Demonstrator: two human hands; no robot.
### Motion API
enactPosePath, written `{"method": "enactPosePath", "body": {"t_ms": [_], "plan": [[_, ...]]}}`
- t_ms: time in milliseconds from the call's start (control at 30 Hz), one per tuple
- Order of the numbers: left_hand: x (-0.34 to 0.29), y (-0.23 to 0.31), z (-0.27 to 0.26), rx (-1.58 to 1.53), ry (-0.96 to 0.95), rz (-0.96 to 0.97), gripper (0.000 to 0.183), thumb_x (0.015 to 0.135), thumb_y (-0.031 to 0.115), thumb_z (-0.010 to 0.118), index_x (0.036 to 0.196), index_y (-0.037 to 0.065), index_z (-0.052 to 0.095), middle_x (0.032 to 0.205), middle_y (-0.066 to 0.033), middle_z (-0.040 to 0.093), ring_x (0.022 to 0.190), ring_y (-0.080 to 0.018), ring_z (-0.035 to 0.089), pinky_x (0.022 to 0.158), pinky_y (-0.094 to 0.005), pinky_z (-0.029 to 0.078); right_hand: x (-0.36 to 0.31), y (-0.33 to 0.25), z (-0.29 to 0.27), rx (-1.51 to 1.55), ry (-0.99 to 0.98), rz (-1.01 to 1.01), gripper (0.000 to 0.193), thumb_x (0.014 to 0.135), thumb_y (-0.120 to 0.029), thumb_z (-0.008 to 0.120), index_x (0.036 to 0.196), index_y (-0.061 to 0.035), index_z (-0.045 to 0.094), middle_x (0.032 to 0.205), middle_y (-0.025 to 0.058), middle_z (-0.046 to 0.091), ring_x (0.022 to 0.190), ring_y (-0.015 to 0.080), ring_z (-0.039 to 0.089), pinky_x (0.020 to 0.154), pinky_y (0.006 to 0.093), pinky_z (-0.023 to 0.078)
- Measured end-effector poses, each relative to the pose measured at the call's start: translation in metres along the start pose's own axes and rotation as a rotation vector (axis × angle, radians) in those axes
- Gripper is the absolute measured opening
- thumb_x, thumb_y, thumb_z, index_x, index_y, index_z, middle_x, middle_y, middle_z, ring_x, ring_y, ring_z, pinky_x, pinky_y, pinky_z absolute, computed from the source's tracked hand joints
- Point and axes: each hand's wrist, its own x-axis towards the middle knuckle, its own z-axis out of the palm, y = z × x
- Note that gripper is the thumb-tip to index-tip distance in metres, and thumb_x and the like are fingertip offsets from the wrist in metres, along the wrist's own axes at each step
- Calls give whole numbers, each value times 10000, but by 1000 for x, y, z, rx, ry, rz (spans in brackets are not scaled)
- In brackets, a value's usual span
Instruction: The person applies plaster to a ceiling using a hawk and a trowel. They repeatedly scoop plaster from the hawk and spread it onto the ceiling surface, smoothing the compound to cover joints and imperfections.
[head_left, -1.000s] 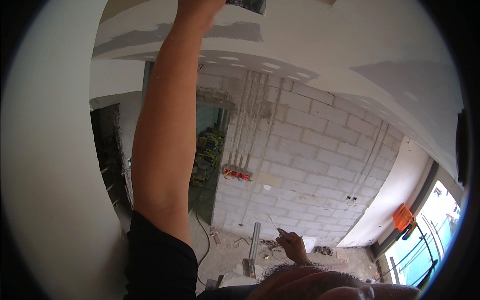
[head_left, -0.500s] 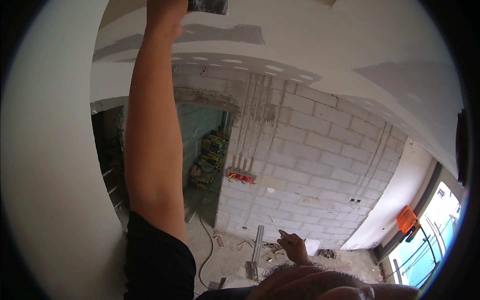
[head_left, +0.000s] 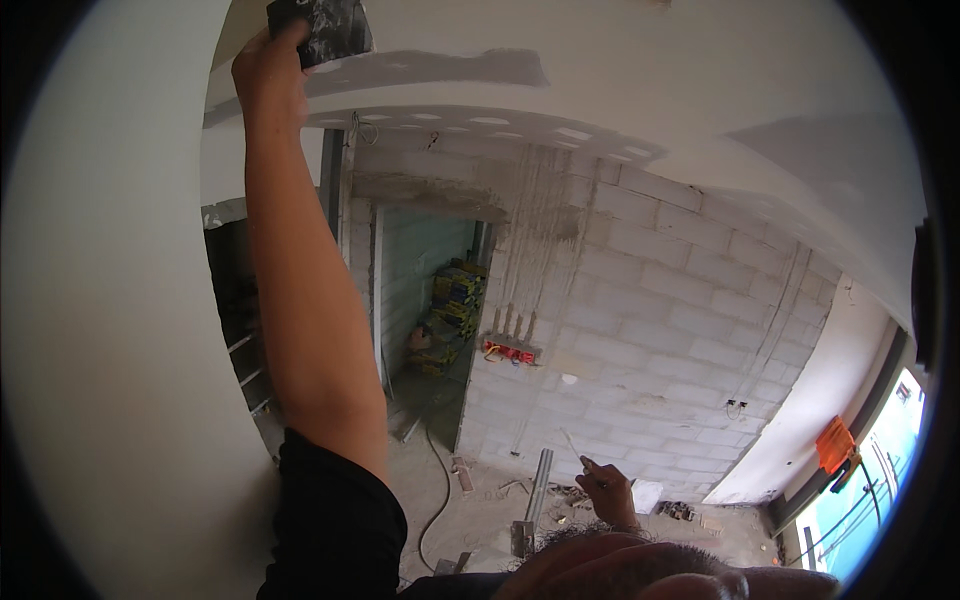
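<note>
My left arm is stretched up at the left, in a short black sleeve. At its top my left hand (head_left: 268, 75) is closed on a wide putty knife (head_left: 338, 32), whose dark flat blade carries whitish smears. The blade lies close to the ceiling (head_left: 640, 65), beside a grey filler patch (head_left: 465, 68); whether it touches cannot be told. Low in the picture my right hand (head_left: 608, 492) is raised, fingers closed around a thin pale tool (head_left: 572, 443) seen nearly edge-on, its kind unclear.
A pale wall (head_left: 100, 300) stands close on my left. Behind are a bare block wall (head_left: 640, 330) with a red socket box (head_left: 511, 349), a doorway with stacked yellow-and-black packages (head_left: 455, 310), and a hose (head_left: 437, 490) on the littered floor. An orange lamp-like object (head_left: 835, 445) stands by the window.
My left hand and the putty knife have moved left and lower in the picture, so more of the blade shows. The background has shifted slightly right; my right hand keeps its grip.
</note>
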Motion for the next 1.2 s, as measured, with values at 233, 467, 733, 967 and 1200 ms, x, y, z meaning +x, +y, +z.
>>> {"method": "enactPosePath", "body": {"t_ms": [233,467,733,967,1200], "plan": [[-131,-16,-30,-342,4,-361,251,975,101,621,1192,-19,656,1037,-67,684,791,-157,632,650,-306,475,55,-48,-33,84,98,-306,366,836,-61,800,1195,-28,739,816,120,635,791,213,622,741,335,510],[-271,-84,-79,-1005,-263,-988,512,1030,225,524,1425,-86,426,897,-32,585,711,-119,508,653,-306,406,100,-160,-67,121,74,-637,442,820,-35,809,1250,-99,735,913,79,606,781,171,594,679,312,492],[-311,-80,-52,-779,-233,-1115,538,1027,226,520,1452,-84,401,942,-62,577,766,-146,511,709,-320,450,126,-198,-60,40,114,-914,456,789,-23,825,1218,-164,764,890,49,573,713,174,548,607,318,463],[-316,-73,-40,-493,-359,-1053,584,957,221,716,1427,-61,514,1307,-153,662,1169,-223,664,991,-351,555,129,-219,-70,-133,247,-1009,219,868,-146,781,1072,-222,800,837,50,615,682,205,615,569,351,492],[-302,-63,-37,-323,-368,-939,504,996,137,660,1426,-73,503,1246,-150,679,1029,-170,700,878,-296,589,119,-214,-86,130,349,-951,290,837,-39,802,1096,-170,791,854,50,580,665,169,556,565,305,457]]}}
